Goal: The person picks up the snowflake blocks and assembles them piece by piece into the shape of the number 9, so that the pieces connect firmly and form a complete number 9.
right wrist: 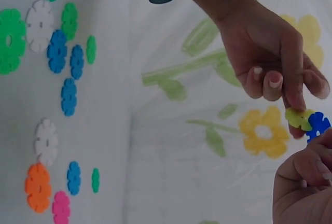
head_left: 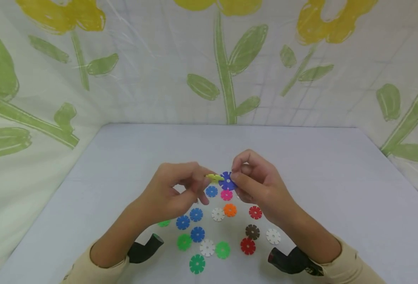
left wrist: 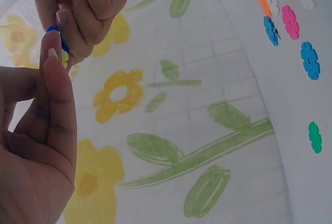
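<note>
Above the table my left hand (head_left: 180, 189) pinches a yellow-green snowflake disc (head_left: 214, 177) between thumb and fingertips. My right hand (head_left: 255, 181) pinches a dark blue snowflake disc (head_left: 227, 181). The two discs meet edge to edge between the hands. In the right wrist view the yellow-green disc (right wrist: 299, 118) touches the blue disc (right wrist: 317, 125) under my left hand (right wrist: 270, 58). The left wrist view shows only a sliver of the blue disc (left wrist: 57, 35) between my right hand (left wrist: 85, 6) and my left hand (left wrist: 36, 146).
Several loose discs lie on the pale table (head_left: 124, 157) below the hands: blue (head_left: 196, 214), pink (head_left: 226, 195), orange (head_left: 230, 210), white (head_left: 217, 214), red (head_left: 247, 245), brown (head_left: 252, 231), green (head_left: 196, 264). A flower-printed curtain (head_left: 209, 59) walls the back and sides.
</note>
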Demonstrator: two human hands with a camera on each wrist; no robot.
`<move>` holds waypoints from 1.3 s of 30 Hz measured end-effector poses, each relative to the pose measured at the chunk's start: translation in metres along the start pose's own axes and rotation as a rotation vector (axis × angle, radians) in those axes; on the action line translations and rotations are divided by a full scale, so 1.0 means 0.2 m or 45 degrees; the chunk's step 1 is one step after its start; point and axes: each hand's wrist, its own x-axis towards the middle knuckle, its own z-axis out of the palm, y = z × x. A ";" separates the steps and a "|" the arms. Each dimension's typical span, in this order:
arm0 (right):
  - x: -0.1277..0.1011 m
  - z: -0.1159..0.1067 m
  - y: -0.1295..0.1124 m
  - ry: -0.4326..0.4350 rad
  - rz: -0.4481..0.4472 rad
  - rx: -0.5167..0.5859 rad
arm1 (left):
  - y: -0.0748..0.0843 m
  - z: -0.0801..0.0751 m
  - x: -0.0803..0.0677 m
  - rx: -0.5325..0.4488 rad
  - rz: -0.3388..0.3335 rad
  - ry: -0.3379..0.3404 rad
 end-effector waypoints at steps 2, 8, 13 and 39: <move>0.00 0.00 0.00 0.001 0.003 0.002 | 0.00 0.00 0.00 -0.002 0.001 0.003; 0.00 0.01 0.01 -0.004 0.040 0.008 | -0.01 0.00 0.00 0.042 0.002 0.005; 0.01 0.01 0.02 -0.037 0.064 0.028 | 0.01 0.00 0.00 0.138 -0.194 -0.084; 0.06 -0.12 0.39 -0.354 0.768 -1.317 | 0.02 0.02 0.01 0.405 -0.222 -0.160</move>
